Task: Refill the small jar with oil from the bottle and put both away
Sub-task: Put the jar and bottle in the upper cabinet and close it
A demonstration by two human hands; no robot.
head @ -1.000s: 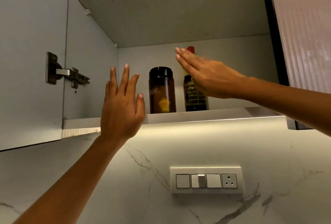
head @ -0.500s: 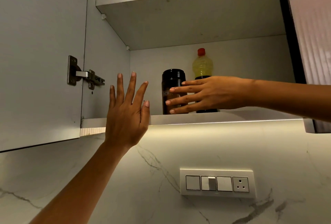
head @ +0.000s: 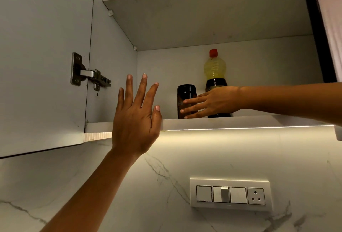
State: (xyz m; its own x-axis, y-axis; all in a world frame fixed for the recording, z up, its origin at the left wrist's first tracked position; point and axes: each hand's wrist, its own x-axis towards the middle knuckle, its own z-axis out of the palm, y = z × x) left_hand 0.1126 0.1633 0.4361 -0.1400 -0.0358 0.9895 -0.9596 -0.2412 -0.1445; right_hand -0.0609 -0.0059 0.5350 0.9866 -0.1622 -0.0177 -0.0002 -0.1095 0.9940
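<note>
Looking near done: small jar (head: pixel 186 92) and bottle (head: pixel 214 68) both standing on cabinet shelf (head: pixel 240 121), bottle at jar's 3 o'clock. Laying right hand (head: pixel 212 102) across jar front, fingers (head: pixel 191 100) straight, slightly spread, gripping nothing. Hovering left hand (head: pixel 136 118) at jar's 9 o'clock, fingers (head: pixel 141 89) fanned, empty. Remaining, likely: withdrawing, shutting door (head: pixel 42 55).

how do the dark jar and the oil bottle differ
The dark brown cylindrical jar is shorter than the clear plastic bottle. The jar has a black lid, the bottle a red cap. The bottle shows yellow oil; the jar looks opaque. Both stand upright on one shelf.
</note>
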